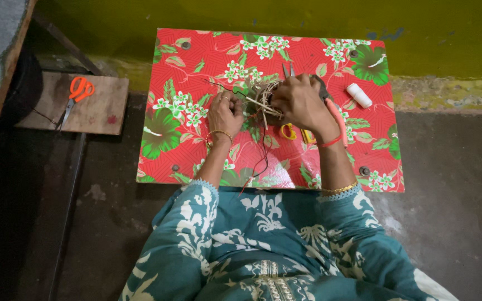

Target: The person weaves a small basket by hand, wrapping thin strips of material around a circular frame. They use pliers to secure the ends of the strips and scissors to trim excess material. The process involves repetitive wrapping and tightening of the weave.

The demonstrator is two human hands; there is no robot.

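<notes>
A small bundle of pale straw-like strands [263, 100] sits between my hands over a low board covered in red floral cloth [207, 50]. My left hand [224, 114] pinches the bundle's left side, with a thin dark thread trailing from it toward my lap. My right hand [302, 100] is closed over the bundle's right side. Yellow-handled scissors [289, 131] lie partly hidden under my right hand, their blades poking out beyond the bundle.
A white spool of thread [359, 95] lies on the board's right part. Orange-handled scissors [76, 95] rest on a small wooden board [99, 111] at left. A yellow-green wall [252, 14] stands behind; dark floor surrounds the board.
</notes>
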